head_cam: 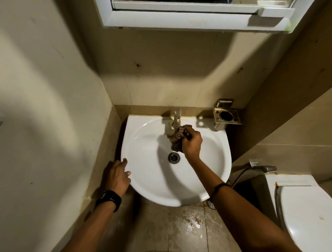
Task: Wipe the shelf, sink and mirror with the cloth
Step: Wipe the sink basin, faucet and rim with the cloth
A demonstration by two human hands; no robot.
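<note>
A white round sink (149, 187) hangs on the tiled wall below me. My right hand (191, 142) grips a bunched brown patterned cloth (177, 139) inside the basin, just under the metal tap (177, 117) and above the drain (173, 157). My left hand (116, 177) rests on the sink's left rim, fingers curled over the edge, holding no object. At the top of the view is the white shelf (188, 22) with the lower edge of the mirror (179, 2) above it.
A metal holder (226, 116) is fixed to the wall right of the tap. A toilet (305, 212) and a hand-spray hose (264, 168) stand at the right. The floor tiles (190, 221) under the sink are wet. A wall closes in on the left.
</note>
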